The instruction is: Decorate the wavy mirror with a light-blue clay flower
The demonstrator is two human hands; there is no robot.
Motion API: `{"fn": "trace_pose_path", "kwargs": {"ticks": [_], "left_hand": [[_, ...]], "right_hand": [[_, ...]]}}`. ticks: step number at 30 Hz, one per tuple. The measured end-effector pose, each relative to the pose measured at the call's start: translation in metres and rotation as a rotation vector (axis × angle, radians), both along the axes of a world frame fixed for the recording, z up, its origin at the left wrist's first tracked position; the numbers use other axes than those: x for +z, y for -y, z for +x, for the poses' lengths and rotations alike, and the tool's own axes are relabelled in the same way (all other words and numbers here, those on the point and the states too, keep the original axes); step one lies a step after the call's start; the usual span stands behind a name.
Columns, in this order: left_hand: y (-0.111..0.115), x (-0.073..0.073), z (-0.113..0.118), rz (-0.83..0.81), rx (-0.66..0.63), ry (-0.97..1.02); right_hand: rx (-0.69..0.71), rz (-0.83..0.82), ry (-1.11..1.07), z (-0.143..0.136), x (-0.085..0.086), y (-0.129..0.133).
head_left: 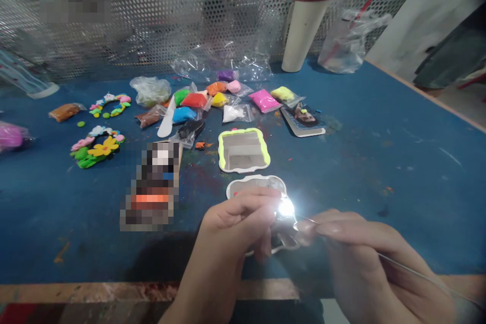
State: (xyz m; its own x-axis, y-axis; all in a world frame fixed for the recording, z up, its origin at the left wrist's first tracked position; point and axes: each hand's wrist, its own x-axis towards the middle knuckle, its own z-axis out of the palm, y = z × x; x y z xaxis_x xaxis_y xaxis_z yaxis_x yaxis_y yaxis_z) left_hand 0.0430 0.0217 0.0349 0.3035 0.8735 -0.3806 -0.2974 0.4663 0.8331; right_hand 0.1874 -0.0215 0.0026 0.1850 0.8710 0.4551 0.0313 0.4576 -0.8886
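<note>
Near the front edge, my left hand [239, 225] is closed, its fingertips pinched beside a bright white glare; what it grips is hidden by the glare. My right hand [364, 250] is closed on a thin, pale wire [410, 273] that runs back over the hand to the lower right. The fingertips of both hands are close together over a white wavy-edged mirror [261, 183], which they partly cover. Just behind it lies a second mirror [243, 151] with a yellow-green clay border along its sides and top.
Bagged coloured clays [195, 100] and a white spatula [166, 120] lie mid-table. Two clay-decorated rings [104, 147] are at left, a pixelated flat object [152, 187] nearer. A phone-like object [304, 119], white tumbler [304, 30] and plastic-wrapped cup [341, 48] stand or lie right.
</note>
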Motion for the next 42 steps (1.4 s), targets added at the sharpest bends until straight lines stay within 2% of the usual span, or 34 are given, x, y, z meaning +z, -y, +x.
{"fn": "trace_pose_path", "kwargs": {"ticks": [14,21,30,36,42], "left_hand": [[0.000,-0.001,0.001,0.035,-0.017,-0.036],[0.001,-0.009,-0.001,0.040,0.006,-0.035],[0.002,-0.010,-0.002,0.049,0.025,-0.023],[0.003,-0.009,-0.003,0.034,0.012,-0.010],[0.004,-0.005,-0.002,-0.007,-0.011,0.013]], "right_hand": [[-0.036,-0.040,-0.010,-0.003,0.001,0.002],[-0.004,-0.028,-0.007,-0.002,0.001,0.001],[0.042,-0.008,0.019,0.002,0.002,-0.001],[0.025,-0.027,0.032,0.002,0.002,0.000],[0.039,-0.092,-0.087,0.000,-0.002,-0.002]]}}
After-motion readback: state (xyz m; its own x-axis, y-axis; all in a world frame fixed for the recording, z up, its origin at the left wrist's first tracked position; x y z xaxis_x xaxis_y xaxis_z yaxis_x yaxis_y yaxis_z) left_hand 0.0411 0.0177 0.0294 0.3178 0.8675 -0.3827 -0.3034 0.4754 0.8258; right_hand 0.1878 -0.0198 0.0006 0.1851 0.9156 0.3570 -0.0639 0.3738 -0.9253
